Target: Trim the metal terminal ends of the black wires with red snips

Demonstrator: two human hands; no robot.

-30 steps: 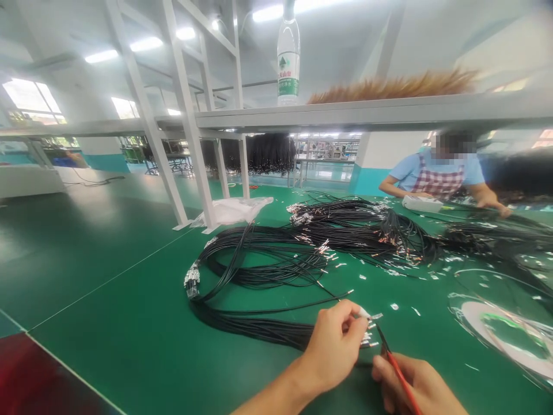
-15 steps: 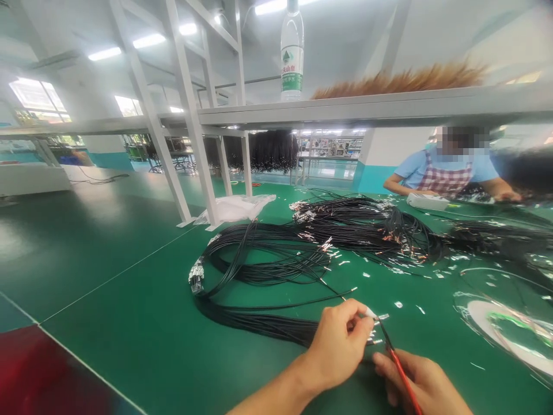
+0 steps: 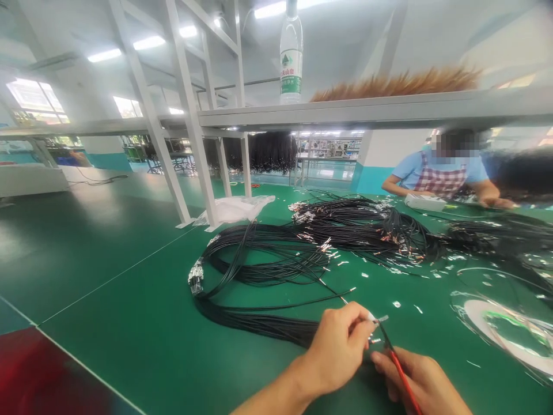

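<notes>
Left hand pinches the wires; right hand holds the red tool. Keep its tip steady, clear of fingers.

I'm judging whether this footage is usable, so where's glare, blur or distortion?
Head view: ceiling lights burn white, and green tabletop has a pale sheen at left; head view, right edge: pale coil looks soft and stretched; head view, lower left: red shape blurred; head view, below centre: black cables and left hand look clearer.
</notes>
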